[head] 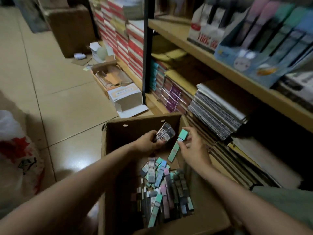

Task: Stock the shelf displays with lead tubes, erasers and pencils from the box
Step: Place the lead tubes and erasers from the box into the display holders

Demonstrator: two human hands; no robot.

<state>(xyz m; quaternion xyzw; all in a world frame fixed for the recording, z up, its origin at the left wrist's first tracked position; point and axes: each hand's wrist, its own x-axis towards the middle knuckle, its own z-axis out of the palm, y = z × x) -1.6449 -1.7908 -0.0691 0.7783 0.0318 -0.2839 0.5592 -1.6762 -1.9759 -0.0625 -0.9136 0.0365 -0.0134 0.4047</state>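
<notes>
An open cardboard box [108, 150] stands on the floor below me. A heap of several lead tubes [162, 189] in teal, pink, blue and grey lies in its bottom. Over the box, my left hand [147, 143] grips a bunch of clear-capped dark lead tubes [165, 134]. To its right, my right hand [194, 150] pinches teal lead tubes [177, 146], one pointing down-left. On the shelf at upper right stands a blue display tray [237, 60] with pastel tubes in rows.
Wooden shelves [211, 60] run along the right, with spiral notebooks [216, 112] and stacked books below. Small open cartons [125, 97] and scraps lie on the tiled floor beside the shelf. A white and red plastic bag [17, 150] sits at left.
</notes>
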